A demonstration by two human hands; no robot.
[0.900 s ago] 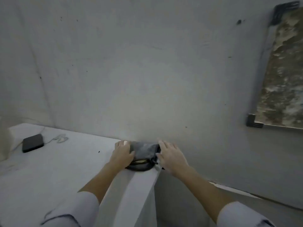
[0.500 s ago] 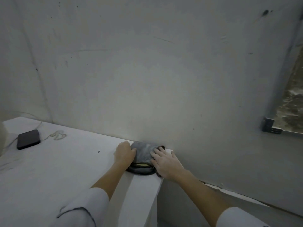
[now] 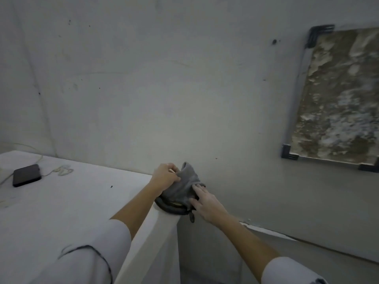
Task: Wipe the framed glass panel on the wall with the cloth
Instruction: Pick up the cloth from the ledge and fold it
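Observation:
A grey cloth lies bunched at the far right corner of the white table, against the wall, with a dark rim under it. My left hand pinches the cloth's top left edge and lifts it. My right hand rests on the cloth's right side, fingers spread and pressing on it. The framed glass panel hangs on the wall at the upper right; it is mottled brown and white, with black corner brackets. Its right part is cut off by the frame edge.
A black phone with a white cable lies at the table's far left. The grey wall runs behind everything. A gap drops to the floor right of the table edge.
My left hand has closed on the cloth and raised its edge into a peak. My right hand slid down onto the cloth's right side. The view swung right, showing more of the panel.

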